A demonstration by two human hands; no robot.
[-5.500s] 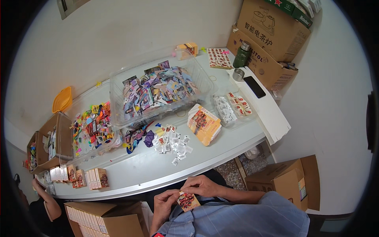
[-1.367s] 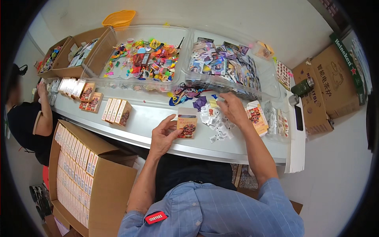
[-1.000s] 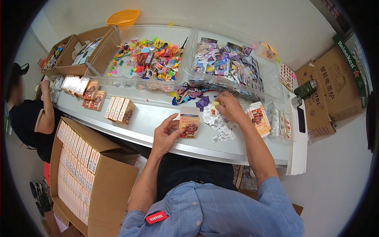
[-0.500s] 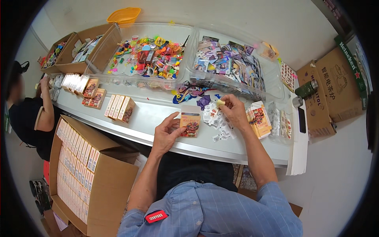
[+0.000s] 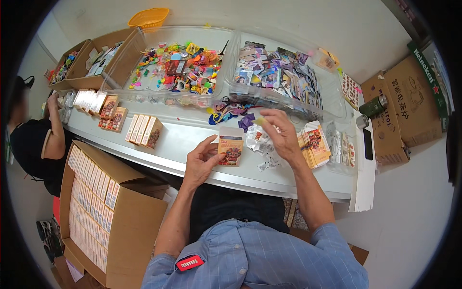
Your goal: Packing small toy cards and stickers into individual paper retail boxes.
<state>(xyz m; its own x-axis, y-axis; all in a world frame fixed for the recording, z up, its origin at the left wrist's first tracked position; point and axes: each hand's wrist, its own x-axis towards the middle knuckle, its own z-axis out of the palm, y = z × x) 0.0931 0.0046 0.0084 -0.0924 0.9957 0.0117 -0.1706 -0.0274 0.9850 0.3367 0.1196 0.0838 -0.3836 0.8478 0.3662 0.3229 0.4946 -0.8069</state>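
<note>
My left hand (image 5: 201, 161) is closed on a small orange carton (image 5: 232, 150) with a cartoon figure on its front and its top flap standing up. The carton is near the table's front edge. Just right of and above it, my right hand (image 5: 285, 137) pinches a small pale-yellow piece (image 5: 260, 122), too small to name. Below the right hand lies a loose pile of small white printed packets (image 5: 263, 147). Farther right is a stack of flattened orange cartons (image 5: 315, 147). A crumpled purple piece (image 5: 246, 122) lies behind the held carton.
Two clear plastic bins stand at the back, one with colourful small toys (image 5: 187, 70), one with picture cards (image 5: 284, 79). Filled cartons (image 5: 144, 131) stand at left. A big cardboard box (image 5: 137, 226) of cartons is beside me. Another person (image 5: 38, 127) works at far left.
My right hand has moved slightly up and left, bringing the pale-yellow piece closer to the carton's open top. My left hand holds the carton almost still.
</note>
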